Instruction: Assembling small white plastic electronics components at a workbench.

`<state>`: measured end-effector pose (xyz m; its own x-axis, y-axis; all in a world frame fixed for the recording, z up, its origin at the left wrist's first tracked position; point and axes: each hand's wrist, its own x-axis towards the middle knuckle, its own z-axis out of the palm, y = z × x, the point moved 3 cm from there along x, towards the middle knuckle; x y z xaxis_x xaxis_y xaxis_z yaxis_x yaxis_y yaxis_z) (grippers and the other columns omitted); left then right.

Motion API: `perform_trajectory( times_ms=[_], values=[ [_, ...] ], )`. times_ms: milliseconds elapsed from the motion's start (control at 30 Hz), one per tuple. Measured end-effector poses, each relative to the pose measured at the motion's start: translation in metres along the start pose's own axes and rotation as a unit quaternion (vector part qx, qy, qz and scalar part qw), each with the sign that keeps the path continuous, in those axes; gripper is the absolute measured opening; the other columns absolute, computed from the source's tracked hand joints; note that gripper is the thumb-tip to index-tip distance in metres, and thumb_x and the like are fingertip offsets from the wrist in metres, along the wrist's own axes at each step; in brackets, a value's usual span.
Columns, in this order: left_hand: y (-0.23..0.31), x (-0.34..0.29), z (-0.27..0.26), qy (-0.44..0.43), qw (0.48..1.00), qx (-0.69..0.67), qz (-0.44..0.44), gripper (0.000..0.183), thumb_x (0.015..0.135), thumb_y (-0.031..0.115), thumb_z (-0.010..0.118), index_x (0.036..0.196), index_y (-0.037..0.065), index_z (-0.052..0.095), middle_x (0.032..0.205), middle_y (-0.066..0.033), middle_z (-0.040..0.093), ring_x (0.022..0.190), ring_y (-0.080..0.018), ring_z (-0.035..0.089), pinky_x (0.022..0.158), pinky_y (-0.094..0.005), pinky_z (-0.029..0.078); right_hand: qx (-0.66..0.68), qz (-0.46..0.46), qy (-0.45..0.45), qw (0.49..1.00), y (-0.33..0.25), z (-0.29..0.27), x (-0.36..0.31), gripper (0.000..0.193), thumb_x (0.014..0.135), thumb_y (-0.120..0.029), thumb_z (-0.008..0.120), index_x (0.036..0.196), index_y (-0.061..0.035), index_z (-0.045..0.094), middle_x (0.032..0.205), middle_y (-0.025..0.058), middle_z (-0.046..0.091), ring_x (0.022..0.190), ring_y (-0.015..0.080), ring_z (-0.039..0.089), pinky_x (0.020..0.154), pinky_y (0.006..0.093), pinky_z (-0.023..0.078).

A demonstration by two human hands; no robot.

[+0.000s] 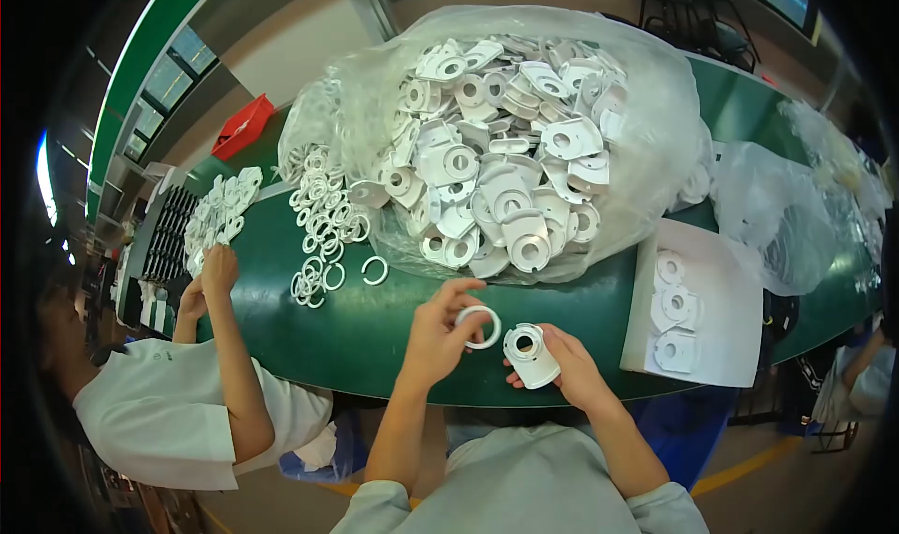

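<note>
My left hand [434,336] is closed on a white plastic ring [491,328], which hangs from its fingers over the table's near edge. Just to the right, my right hand [576,370] grips a white plastic housing [536,365] by its right side. That housing has a round collar with a dark hole at its upper end. Ring and housing are close together but apart. Beyond my hands lies a big heap of similar white housings [459,164] in an open clear plastic bag [655,160]. Left of the bag, loose white rings [328,225] are strewn on the table.
The green table [272,300] curves around me. At the right stands a white box [712,347] with several housings inside, beside crumpled clear bags [773,206]. A co-worker [178,394] sits at left, handling white parts [220,211] near a red bin [243,127].
</note>
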<state>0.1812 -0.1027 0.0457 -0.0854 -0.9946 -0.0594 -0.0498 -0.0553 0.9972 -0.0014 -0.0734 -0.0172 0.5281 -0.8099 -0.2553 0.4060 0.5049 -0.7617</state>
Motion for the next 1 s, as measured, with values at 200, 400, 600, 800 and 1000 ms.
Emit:
perform_trajectory(
  times_ms=[200,400,600,800,1000],
  values=[
    [-0.012,0.011,0.019,-0.063,0.988,0.135,0.025,0.009,0.074,0.0,0.07,0.081,-0.003,0.067,0.078,-0.0026,0.061,0.061,-0.006,0.054,0.053,-0.0202,0.04,0.037,0.01,-0.015,0.999,-0.001,0.0,-0.003,0.042,0.101,-0.029,0.029,0.124,0.0033,0.041,0.105,0.0206,0.059,0.085,0.0314,0.065,0.076,0.0392,0.056],
    [-0.007,0.018,0.034,-0.14,0.97,0.165,0.11,0.015,0.069,0.001,0.073,0.084,0.002,0.071,0.076,-0.0018,0.054,0.063,-0.009,0.053,0.054,-0.0233,0.041,0.08,0.007,-0.02,0.997,0.0,-0.002,-0.003,0.038,0.1,-0.024,0.032,0.126,0.0026,0.04,0.11,0.0183,0.057,0.085,0.0294,0.066,0.076,0.0371,0.056],
    [-0.002,0.021,0.045,-0.185,0.935,0.262,0.15,0.014,0.069,0.005,0.074,0.083,0.006,0.072,0.08,-0.0037,0.053,0.064,-0.0134,0.055,0.057,-0.0261,0.045,0.103,0.006,-0.048,0.994,-0.003,-0.004,-0.005,0.033,0.094,-0.008,0.039,0.126,0.0036,0.039,0.111,0.0176,0.058,0.09,0.0313,0.066,0.08,0.0375,0.055],
    [0.006,0.022,0.046,-0.173,0.909,0.307,0.22,0.026,0.071,0.005,0.073,0.097,0.007,0.069,0.086,-0.0037,0.055,0.064,-0.0112,0.054,0.056,-0.0245,0.044,0.019,-0.007,-0.015,1.0,-0.002,-0.002,-0.007,0.038,0.089,0.005,0.042,0.127,0.0035,0.038,0.109,0.0198,0.059,0.094,0.0318,0.065,0.082,0.0374,0.055],
    [-0.004,0.013,0.031,-0.062,0.972,0.2,0.103,0.022,0.077,0.004,0.068,0.099,0.004,0.067,0.088,-0.0023,0.058,0.068,-0.0075,0.052,0.055,-0.0195,0.038,0.098,-0.059,0.012,0.993,-0.003,-0.008,-0.009,0.039,0.09,0.003,0.045,0.128,0.0029,0.038,0.111,0.0216,0.059,0.094,0.0319,0.065,0.084,0.0387,0.054]
  ],
)
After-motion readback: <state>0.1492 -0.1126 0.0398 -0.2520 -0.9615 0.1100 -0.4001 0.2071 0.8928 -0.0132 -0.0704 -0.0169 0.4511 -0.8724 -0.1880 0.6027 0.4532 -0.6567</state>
